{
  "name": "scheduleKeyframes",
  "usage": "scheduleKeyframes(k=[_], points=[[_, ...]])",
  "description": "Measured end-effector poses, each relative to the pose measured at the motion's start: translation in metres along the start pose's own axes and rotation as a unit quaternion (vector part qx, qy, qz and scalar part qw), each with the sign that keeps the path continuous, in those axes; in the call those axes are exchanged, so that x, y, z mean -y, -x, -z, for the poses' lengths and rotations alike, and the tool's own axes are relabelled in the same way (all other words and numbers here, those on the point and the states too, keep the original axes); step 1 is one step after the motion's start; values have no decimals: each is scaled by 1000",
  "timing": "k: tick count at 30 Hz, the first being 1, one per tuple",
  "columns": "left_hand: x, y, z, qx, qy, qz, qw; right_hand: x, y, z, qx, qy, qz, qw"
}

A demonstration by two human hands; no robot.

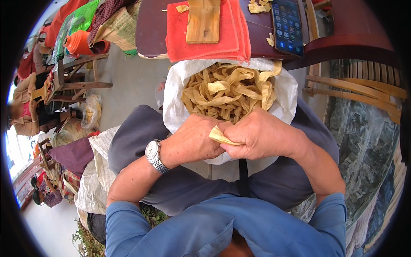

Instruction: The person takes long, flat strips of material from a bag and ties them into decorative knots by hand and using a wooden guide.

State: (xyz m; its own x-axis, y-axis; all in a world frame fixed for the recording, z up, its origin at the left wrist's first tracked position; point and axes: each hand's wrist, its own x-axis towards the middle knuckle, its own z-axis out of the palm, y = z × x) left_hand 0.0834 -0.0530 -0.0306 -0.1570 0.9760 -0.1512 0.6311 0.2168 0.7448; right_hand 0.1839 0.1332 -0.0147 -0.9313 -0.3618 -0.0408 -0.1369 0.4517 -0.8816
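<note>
My left hand [199,139], with a silver watch [153,150] on its wrist, and my right hand [262,135] meet in front of my lap. Between them is a pale yellow dried strip [220,136], wrinkled like a husk or dried vegetable. The right thumb and fingers pinch it. My left fingers are curled against it, their tips partly hidden. Just beyond my hands a white woven sack [287,89] gapes between my knees, full of similar yellow strips [227,94].
Beyond the sack, a dark red table [150,32] bears a folded red cloth [180,43], a wooden block [203,21] and a phone [287,28]. Wooden chair slats [355,88] are at right. An orange container [79,43] and a seated person [25,100] are at left.
</note>
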Motion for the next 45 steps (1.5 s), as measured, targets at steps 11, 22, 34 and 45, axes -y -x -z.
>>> scheduleKeyframes(k=[11, 22, 34, 45], points=[[38, -15, 29, -149, 135, 196, 960, 4, 1, 44, -110, -142, -126, 976], [-21, -13, 5, -72, 647, 182, 737, 14, -5, 12, -231, 213, 237, 919], [-21, -31, 30, -49, 567, 92, 817, 32, -11, 9, -237, -35, 168, 956], [-10, -30, 38, -168, 89, 62, 980, -3, -16, 21, -318, 9, -87, 944]])
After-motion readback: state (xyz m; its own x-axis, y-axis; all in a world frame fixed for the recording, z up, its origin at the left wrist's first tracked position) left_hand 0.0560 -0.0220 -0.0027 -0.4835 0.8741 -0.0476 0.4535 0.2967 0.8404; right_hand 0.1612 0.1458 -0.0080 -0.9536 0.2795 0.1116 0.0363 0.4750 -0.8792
